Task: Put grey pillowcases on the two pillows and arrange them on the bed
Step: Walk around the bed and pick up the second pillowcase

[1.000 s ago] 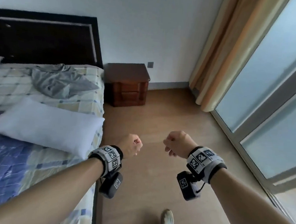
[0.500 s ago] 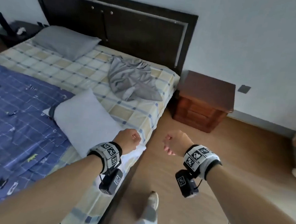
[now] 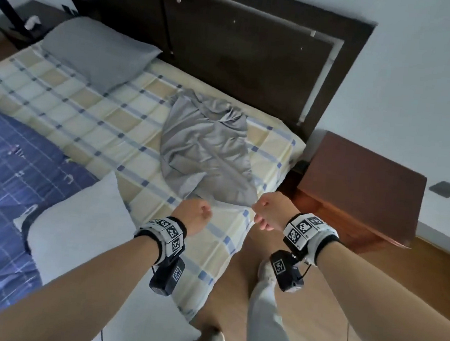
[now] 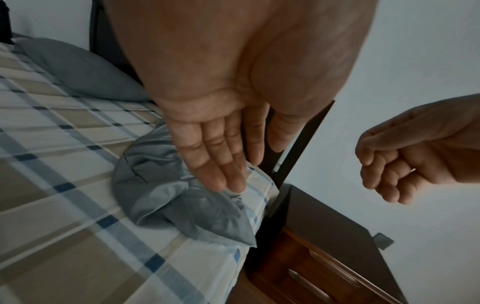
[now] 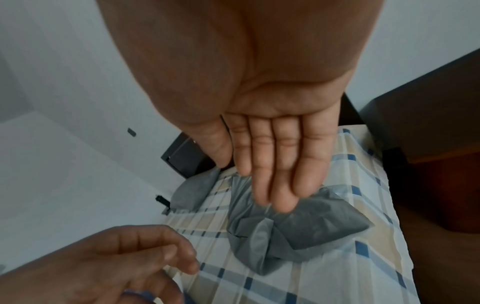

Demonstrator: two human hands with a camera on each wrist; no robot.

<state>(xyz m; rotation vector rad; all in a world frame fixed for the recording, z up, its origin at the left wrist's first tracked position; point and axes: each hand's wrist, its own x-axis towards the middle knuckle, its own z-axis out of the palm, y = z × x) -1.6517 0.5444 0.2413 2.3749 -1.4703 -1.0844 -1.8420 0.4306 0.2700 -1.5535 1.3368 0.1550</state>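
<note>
Hovering just short of the bed (image 3: 60, 99) edge, the left grip (image 3: 193, 214) and right grip (image 3: 269, 210) hold nothing. From the head view both look loosely curled. Each wrist view shows its own fingers fairly straight and the other grip curled, so relaxed and empty is my best reading.

Directly ahead of both grips, just beyond the fingertips, a grey pillowcase (image 3: 206, 152) lies crumpled on the checked sheet, its near hem closest to the right grip. It should be light, limp and a little slick, and will slump rather than keep a shape. I would pinch the near hem at two spread points, one per grip, to find and open the mouth.

Left of the left grip, a bare pillow (image 3: 81, 228) lies partly on a blue quilt (image 3: 6, 176). It looks soft and bulky, best taken by one short end and fed in. Well beyond it, by the headboard (image 3: 244, 48), a second pillow (image 3: 98, 48) already wears grey. A nightstand (image 3: 360, 183) stands beyond the right grip.

Only the head view shows the bare pillow. The wrist views show, close up, a folded flap at the pillowcase's near end, which the head view barely shows.
</note>
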